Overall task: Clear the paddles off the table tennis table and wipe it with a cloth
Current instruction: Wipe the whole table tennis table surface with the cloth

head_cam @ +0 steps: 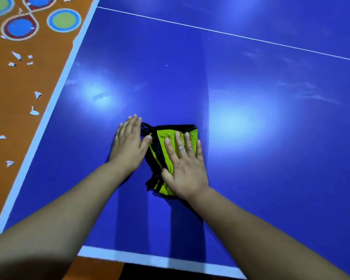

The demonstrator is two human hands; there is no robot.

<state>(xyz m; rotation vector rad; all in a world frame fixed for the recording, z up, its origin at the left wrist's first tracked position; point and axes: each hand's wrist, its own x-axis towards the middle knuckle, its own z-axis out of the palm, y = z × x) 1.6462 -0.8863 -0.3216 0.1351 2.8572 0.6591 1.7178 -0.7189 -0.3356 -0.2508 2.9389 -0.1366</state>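
Cloth (pixel 165 134), under right hand (pixel 187 170), blue table (pixel 251 87)

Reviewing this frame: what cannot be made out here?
1. Paddles: none show in the head view; the blue table tennis table runs past the top and right edges, so whether it is cleared cannot be told.
2. The yellow-green cloth with black trim: partly hidden under the flat right hand.
3. White scraps on the orange floor: too small to identify.

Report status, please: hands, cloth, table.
Right hand flat on cloth. Left hand flat on table, thumb at cloth edge. No paddles in view.
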